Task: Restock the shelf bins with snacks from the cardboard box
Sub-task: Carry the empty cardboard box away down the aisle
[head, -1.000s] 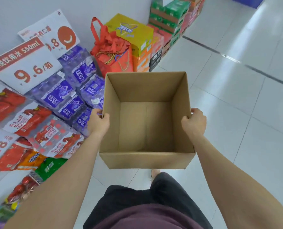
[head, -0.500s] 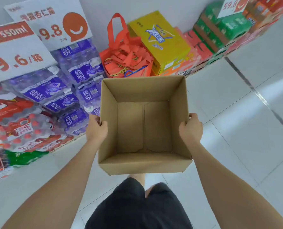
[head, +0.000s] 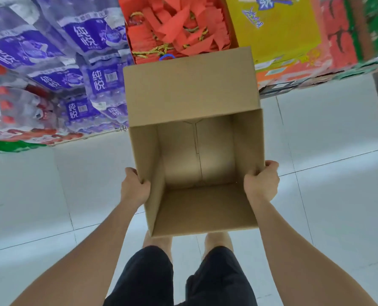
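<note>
Now both hands clamp the cardboard box (head: 190,91), held up in front of me.
My left hand (head: 134,188) curls round the box's left rim at 9 o'clock and my right hand (head: 262,184) round the right rim at 3 o'clock. The box sits between them, tipped with its mouth toward me and its bottom flap seam showing. Beyond it, purple-labelled bottled-water packs (head: 91,40) lie at 10 o'clock, a red bag (head: 174,25) at 12 and a yellow carton (head: 278,25) at 1, above white floor tiles (head: 327,133).
</note>
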Motion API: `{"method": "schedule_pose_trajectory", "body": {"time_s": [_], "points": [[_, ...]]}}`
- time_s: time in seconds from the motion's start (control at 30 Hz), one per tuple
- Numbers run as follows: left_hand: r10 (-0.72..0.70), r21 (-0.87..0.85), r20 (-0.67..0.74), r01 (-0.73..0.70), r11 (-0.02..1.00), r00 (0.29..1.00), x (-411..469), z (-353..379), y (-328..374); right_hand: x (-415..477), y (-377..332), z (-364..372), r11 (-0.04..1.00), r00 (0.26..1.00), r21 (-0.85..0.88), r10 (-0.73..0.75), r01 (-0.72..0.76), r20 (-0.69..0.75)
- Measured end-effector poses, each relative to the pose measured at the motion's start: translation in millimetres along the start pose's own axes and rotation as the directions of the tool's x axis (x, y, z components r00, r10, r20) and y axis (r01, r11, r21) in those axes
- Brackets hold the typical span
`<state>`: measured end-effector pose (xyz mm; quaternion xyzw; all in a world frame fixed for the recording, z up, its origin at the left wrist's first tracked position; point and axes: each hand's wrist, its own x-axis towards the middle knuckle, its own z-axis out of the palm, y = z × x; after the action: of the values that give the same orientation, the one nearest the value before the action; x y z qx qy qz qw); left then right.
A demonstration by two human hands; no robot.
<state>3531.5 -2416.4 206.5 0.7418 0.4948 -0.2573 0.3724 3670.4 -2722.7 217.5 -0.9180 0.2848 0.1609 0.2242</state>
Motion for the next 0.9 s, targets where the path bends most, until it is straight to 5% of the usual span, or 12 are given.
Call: {"method": "schedule_pose_trajectory", "body": {"time_s": [0.37,0.53,0.9], "points": [[-0.178,0.029,0.034,0.177,0.984,0.983,-34.3,113.2,-44.3,41.6,101.1,15.9,0.992,0.987,-0.124,0.045,-0.026,0.151],[-0.212,-0.024,-0.056,0.211,0.977,0.976,-7.6,133.7,-45.1,58.4,102.2,45.2,0.991,0.989,-0.137,0.01,0.011,0.149],[-0.272,-0.403,-0.201,0.174,0.899,0.941,131.5,178.8,-32.0,137.4,52.9,175.3,0.991,0.984,-0.056,-0.11,0.119,0.142]]}}
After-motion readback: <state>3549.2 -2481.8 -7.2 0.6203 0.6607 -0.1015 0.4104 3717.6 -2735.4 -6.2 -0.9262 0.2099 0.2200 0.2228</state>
